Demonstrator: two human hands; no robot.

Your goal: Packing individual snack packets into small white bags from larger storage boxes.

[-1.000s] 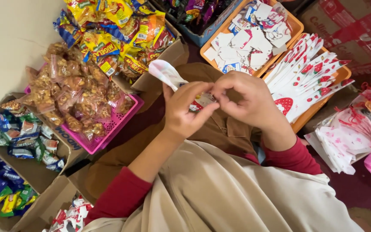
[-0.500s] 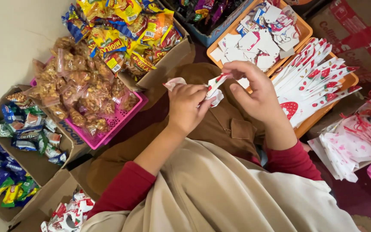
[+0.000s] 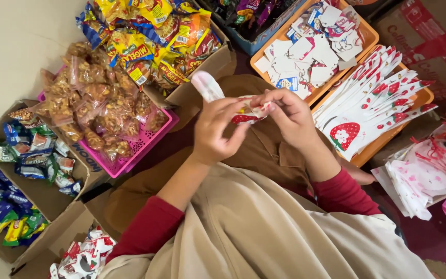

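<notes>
Both hands [image 3: 254, 124] gripping strawberry bag [image 3: 225, 101], seemingly angled up-left

Head-worn view, steeply downward, close

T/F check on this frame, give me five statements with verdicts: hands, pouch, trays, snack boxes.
1. Both hands, left hand and right hand, hold a small strawberry-print pouch. True.
2. The pink basket holds brownish clear-wrapped snacks. True.
3. The strawberry-print bags lie in a blue tray. False: an orange tray.
4. The right hand rests on the floor. False: it is raised at the pouch.
5. The sleeves are green. False: red sleeves.
</notes>
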